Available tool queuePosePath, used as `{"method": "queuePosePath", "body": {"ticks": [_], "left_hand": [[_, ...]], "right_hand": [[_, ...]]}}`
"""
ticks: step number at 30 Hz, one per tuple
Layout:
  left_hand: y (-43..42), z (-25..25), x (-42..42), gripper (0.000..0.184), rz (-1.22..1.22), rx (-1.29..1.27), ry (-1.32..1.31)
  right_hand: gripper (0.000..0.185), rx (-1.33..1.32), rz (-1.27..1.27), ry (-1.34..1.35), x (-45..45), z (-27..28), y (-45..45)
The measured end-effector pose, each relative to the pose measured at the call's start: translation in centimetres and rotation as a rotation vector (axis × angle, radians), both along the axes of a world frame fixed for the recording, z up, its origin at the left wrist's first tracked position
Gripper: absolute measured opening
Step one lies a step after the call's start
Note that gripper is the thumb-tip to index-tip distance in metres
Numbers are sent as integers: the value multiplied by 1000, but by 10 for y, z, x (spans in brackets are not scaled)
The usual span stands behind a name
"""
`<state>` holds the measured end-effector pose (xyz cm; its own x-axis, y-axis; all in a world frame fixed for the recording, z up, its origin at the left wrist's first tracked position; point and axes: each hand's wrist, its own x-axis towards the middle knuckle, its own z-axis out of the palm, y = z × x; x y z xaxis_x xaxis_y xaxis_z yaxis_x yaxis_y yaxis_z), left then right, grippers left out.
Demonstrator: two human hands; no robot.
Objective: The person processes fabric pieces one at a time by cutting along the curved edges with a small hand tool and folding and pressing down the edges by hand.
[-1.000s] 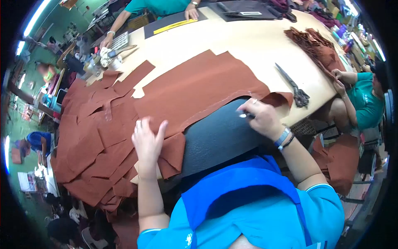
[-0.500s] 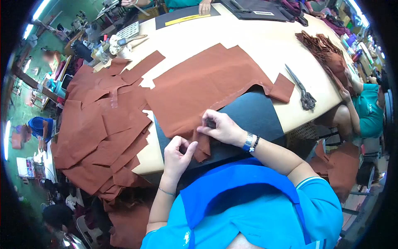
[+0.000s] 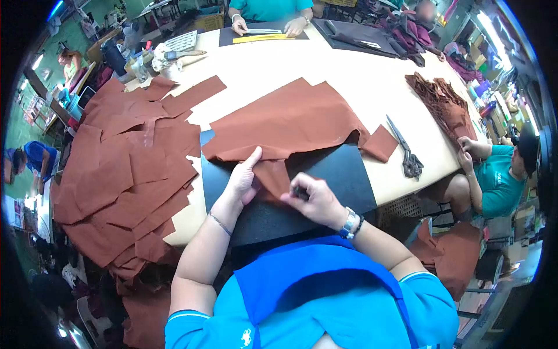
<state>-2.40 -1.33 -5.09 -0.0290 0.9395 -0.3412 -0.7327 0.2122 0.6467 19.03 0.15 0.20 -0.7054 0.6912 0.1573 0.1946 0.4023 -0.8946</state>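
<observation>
A large brown fabric piece (image 3: 285, 119) lies over a dark board (image 3: 343, 174) at the near table edge. My left hand (image 3: 243, 180) grips its near edge, thumb on top and fingers below. From that edge a narrow flap (image 3: 272, 177) hangs toward me. My right hand (image 3: 314, 200) is closed near the flap's lower end, with a small dark object in its curled fingers that I cannot make out. A small brown square (image 3: 381, 143) sits at the board's right corner, beside black-handled scissors (image 3: 407, 148).
Overlapping brown pieces (image 3: 128, 168) cover the table's left side. Brushes and bottles (image 3: 168, 61) stand behind them. Across the table a co-worker's hands (image 3: 267, 26) are at a yellow ruler (image 3: 264, 38). At right, another person holds bunched brown fabric (image 3: 444, 104).
My right hand has come from the board's right side to the flap. My left hand now grips the fabric edge. The near edge has lifted and folded, and the board shows further left.
</observation>
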Motion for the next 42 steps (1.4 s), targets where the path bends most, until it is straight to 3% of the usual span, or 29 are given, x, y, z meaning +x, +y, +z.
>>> {"method": "queuePosePath", "body": {"ticks": [2, 4, 5, 8, 9, 13, 17, 20, 24, 31, 42], "left_hand": [[-2, -3, 3, 52, 44, -41, -12], [-9, 9, 8, 52, 86, -25, 49], [-12, 12, 5, 60, 29, 34, 100], [-21, 12, 4, 73, -79, 167, 501], [-22, 11, 6, 82, -62, 131, 473], [-24, 25, 7, 72, -140, 101, 425], [-26, 22, -3, 65, -6, 57, 279], [-19, 20, -7, 60, 89, 68, 236], [-20, 10, -11, 57, 146, 32, 240], [-20, 12, -8, 50, 103, 14, 244], [-20, 3, -4, 31, 133, 2, 179]], "right_hand": [[25, 9, 132, -202, 8, -6, -2], [25, 200, 24, -90, 13, -8, 1], [25, 182, -63, 27, 12, -8, 8], [22, 157, -280, 163, 7, -22, 50], [22, 235, -321, 80, 3, -15, 62], [35, 411, -352, -434, -4, -28, 99], [37, 465, -368, -309, -9, -42, 122], [41, 364, -329, 91, -8, -28, 106], [40, -645, -65, 207, 5, -17, 62], [38, -1196, 96, 149, -12, -18, 60], [43, -1344, 177, 219, -18, -32, 63]]}}
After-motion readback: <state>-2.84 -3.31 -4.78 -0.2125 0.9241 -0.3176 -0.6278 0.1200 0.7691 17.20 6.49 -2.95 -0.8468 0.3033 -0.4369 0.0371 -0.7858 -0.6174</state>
